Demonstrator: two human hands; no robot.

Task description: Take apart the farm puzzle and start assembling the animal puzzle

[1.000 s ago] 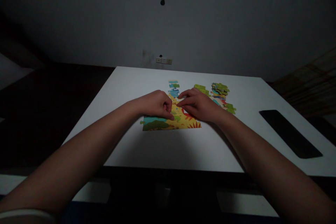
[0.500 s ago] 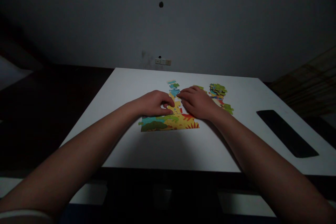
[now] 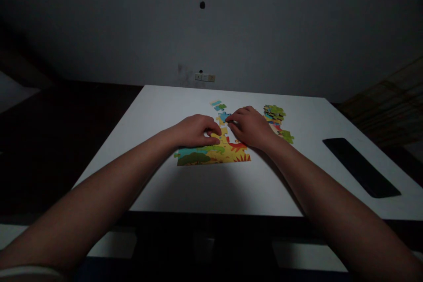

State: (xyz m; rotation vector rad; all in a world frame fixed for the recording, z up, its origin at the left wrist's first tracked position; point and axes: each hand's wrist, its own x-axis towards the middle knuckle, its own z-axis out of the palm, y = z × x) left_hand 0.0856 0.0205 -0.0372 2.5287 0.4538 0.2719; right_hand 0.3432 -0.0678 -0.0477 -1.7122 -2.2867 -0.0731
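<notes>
A partly joined jigsaw puzzle (image 3: 194, 157) lies on the white table, with a green tree, a red dinosaur and yellow ground on it. My left hand (image 3: 196, 130) is curled, its thumb and forefinger closed on a yellow puzzle piece (image 3: 224, 132) at the puzzle's upper edge. My right hand (image 3: 249, 125) pinches the edge of a blue and yellow puzzle piece (image 3: 224, 116) just beyond. Its thumb and fingertips are drawn together there. Parts of the puzzle's left and right ends are hidden behind my hands.
Two loose pieces, one a green and blue puzzle piece (image 3: 220, 107), lie farther back. A pile of puzzle pieces (image 3: 274, 112) is at the right, with a green piece (image 3: 287, 136) nearer me. A long black object (image 3: 361, 167) lies along the table's (image 3: 158, 189) right side.
The blue and yellow piece has shifted slightly right and turned, apart from the loose pieces behind it. My right fingers have bent in to a pinch. My left hand has barely moved.
</notes>
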